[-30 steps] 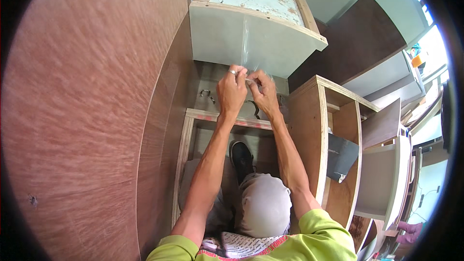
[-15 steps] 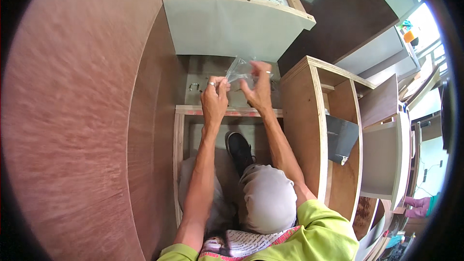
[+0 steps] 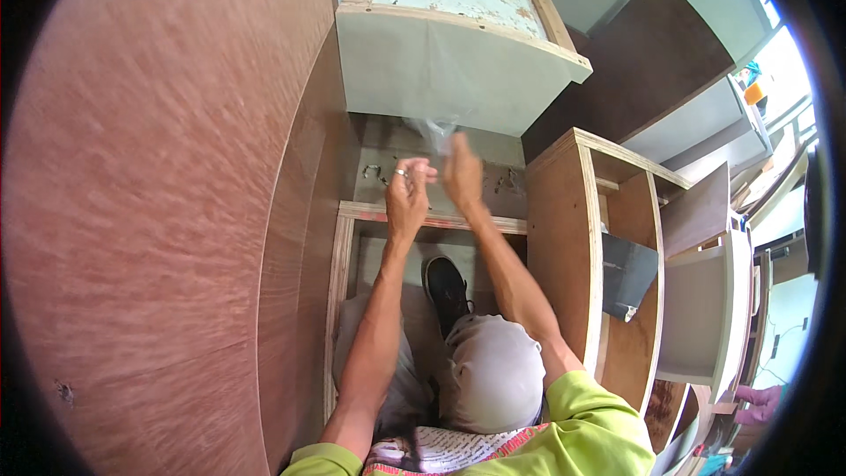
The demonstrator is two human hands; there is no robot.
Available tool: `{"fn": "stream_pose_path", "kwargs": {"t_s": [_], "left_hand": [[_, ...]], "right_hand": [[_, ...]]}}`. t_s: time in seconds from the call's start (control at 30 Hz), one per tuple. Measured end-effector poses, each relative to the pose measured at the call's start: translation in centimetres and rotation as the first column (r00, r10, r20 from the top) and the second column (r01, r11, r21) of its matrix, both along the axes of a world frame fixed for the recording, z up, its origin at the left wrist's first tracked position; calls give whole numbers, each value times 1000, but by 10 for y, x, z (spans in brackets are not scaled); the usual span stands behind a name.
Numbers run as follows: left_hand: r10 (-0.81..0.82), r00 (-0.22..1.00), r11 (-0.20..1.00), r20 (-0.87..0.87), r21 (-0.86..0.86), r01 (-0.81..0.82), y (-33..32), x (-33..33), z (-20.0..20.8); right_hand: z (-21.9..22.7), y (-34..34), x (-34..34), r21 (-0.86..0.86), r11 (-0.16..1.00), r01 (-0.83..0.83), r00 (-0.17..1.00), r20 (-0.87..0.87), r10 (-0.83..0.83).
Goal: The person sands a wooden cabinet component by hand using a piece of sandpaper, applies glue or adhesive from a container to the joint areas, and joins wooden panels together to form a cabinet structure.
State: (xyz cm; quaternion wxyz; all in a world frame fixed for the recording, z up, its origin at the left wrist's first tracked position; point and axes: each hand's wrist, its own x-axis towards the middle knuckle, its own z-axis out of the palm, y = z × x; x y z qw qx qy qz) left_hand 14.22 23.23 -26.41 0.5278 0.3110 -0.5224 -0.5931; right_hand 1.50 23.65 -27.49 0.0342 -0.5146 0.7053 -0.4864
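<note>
A clear plastic bag (image 3: 436, 128), smeared by motion, lies at the fingertips of my right hand (image 3: 465, 178), with filmy streaks reaching up over a pale panel. Blur hides whether those fingers grip it. My left hand (image 3: 407, 201), wearing a ring, is just to the left and a little nearer me. Its fingers are loosely bent, with no bag visible between them. Both hands are above the front rail (image 3: 449, 222) of a low wooden frame. Beyond this rail, small metal pieces (image 3: 372, 173) rest on a grey board, more of them (image 3: 508, 180) to the right.
A tall brown wooden panel (image 3: 167, 211) fills the left side. Ahead stands a pale box-like unit (image 3: 423, 70) with a wooden rim. An open plywood cabinet (image 3: 560, 238) borders my right, holding a dark grey sheet (image 3: 627, 273). My black shoe (image 3: 447, 295) is inside the low frame.
The plastic bag has left my left fingers and now shows as a blur farther up. My hands have come slightly nearer to me. The whole view has shifted a little.
</note>
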Motion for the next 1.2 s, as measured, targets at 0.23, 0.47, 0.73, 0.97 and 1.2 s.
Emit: {"fn": "stream_pose_path", "kwargs": {"t_s": [0.23, 0.47, 0.73, 0.97, 1.2], "left_hand": [[101, 981, 972, 167, 193, -133, -25, 31, -17], [-120, 958, 993, 262, 10, 121, -12, 2, -12], [-173, 899, 972, 402, -78, 222, -2, 8, -7], [-16, 976, 998, 218, -61, 30, -6, 6, 4], [99, 757, 983, 646, -179, 25, -58, -54, 86]], "right_hand": [[2, 39, 43, 242, 925, -294, 947, -53, 315], [49, 63, -14, 540, 642, -544, 812, 145, 566], [43, -6, -67, -4, 978, -206, 455, 885, 100], [32, -42, -38, -370, 929, -7, -57, 928, 369], [30, -32, -21, -382, 924, -9, 65, 922, 381]]}}
